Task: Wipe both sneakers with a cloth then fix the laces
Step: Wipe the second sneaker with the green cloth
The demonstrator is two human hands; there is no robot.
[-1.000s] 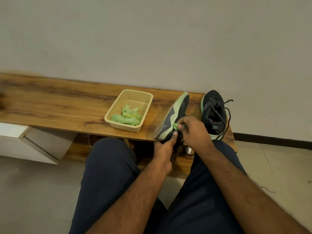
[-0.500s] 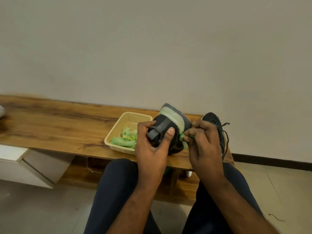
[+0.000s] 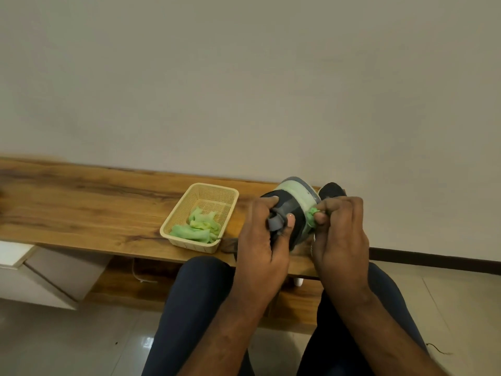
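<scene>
My left hand [image 3: 264, 240] grasps the sneaker [image 3: 291, 210] heel-up at frame centre-right over the table [image 3: 81, 207]; my right hand [image 3: 339, 232] pinches the cloth [image 3: 311, 215] against its sole edge; best wipe firmly, turning gradually.

We see a home room: a low wooden tabletop [image 3: 81, 202] along a plain wall [image 3: 244, 77], glossy floor tiles [image 3: 67, 343], a white drawer unit [image 3: 40, 270].

Two sneakers: one held [image 3: 294, 206], one behind [image 3: 332, 189]. One basket [image 3: 229, 192]. Several green cloths in it [image 3: 196, 229], one more [image 3: 312, 214] pinched. Two hands.
</scene>
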